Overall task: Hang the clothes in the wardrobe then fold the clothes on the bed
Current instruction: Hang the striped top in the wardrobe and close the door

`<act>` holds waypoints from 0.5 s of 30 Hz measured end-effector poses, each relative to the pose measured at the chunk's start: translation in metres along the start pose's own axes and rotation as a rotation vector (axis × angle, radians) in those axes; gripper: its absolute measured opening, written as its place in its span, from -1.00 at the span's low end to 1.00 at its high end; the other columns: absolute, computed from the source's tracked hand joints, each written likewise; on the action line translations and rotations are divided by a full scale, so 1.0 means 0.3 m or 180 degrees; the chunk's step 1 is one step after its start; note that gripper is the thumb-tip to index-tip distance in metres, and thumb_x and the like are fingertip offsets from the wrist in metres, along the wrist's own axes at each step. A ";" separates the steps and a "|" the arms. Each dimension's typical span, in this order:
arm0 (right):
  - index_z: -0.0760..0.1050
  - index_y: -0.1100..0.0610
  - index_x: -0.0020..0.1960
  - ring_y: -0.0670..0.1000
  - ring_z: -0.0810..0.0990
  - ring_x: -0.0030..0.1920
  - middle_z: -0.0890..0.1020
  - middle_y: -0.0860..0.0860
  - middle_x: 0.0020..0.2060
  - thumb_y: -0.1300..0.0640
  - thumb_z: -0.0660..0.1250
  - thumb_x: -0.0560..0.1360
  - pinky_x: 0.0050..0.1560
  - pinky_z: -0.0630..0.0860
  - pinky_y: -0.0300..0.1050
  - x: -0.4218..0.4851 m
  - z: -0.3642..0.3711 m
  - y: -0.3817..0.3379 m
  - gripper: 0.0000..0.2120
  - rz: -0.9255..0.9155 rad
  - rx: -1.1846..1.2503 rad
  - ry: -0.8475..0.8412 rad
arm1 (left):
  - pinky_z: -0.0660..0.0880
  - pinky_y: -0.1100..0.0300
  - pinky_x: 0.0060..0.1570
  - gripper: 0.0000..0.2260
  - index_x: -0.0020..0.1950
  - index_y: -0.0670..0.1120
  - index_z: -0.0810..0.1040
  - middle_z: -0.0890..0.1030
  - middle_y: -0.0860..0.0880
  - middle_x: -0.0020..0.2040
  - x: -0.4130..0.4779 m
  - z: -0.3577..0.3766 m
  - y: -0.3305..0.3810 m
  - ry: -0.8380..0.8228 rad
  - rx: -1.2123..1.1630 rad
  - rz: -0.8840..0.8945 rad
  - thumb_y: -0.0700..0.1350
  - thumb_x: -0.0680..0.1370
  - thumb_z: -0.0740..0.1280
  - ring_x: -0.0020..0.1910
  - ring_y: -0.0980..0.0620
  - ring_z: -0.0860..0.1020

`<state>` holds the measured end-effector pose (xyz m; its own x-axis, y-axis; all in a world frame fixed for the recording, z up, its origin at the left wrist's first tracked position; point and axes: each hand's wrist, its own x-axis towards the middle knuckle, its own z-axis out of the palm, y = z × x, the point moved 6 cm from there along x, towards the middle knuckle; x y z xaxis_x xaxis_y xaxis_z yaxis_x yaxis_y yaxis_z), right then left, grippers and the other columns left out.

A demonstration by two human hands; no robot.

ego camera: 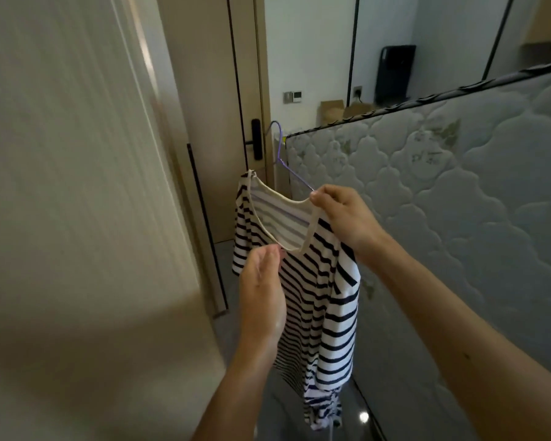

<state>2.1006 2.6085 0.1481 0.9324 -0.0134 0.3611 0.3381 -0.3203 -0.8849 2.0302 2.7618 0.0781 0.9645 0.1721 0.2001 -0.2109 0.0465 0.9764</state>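
Striped shirt [318, 300] hangs straight down from your right hand [344, 218], which pinches neckline and purple hanger [279, 148], hook rising beyond; your left hand [261, 291] reaches the front collar, grip unclear.

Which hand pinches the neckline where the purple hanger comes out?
The right hand: it pinches the neckline of the striped shirt beside the purple hanger; the left hand is lower, at the front edge.
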 end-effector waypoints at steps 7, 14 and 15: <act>0.49 0.34 -0.09 -0.02 0.31 -0.28 0.36 0.08 -0.31 0.07 0.23 0.66 -0.23 0.28 -0.10 0.344 0.092 0.091 -0.67 -0.0213 -0.0001 -0.0283 | 0.40 0.52 -0.10 -0.78 0.18 -0.03 0.54 0.60 0.11 0.04 0.278 0.042 -0.079 0.0374 0.0118 0.0137 0.00 0.69 0.15 -0.02 0.35 0.54; 0.53 0.13 -0.14 -0.11 0.38 -0.36 0.43 -0.01 -0.35 0.04 0.20 0.66 -0.25 0.38 -0.16 0.688 0.276 0.198 -0.72 -0.0502 0.0043 -0.1093 | 0.43 0.40 0.00 -0.84 0.16 0.11 0.51 0.59 0.17 0.09 0.570 0.064 -0.162 0.1238 0.0177 0.0290 0.07 0.66 0.18 0.11 0.28 0.54; 0.53 0.12 -0.14 -0.14 0.41 -0.38 0.45 -0.05 -0.37 0.04 0.20 0.67 -0.28 0.40 -0.24 0.740 0.302 0.203 -0.72 -0.0526 0.0101 -0.1263 | 0.44 0.41 -0.01 -0.84 0.15 0.11 0.52 0.59 0.18 0.06 0.622 0.053 -0.162 0.1448 0.0144 0.0320 0.07 0.66 0.18 0.10 0.29 0.55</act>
<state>2.3399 2.6718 0.1478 0.8400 0.4031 0.3632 0.4851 -0.2582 -0.8355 2.2229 2.7759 0.0693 0.7700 0.5879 0.2480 -0.2829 -0.0338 0.9586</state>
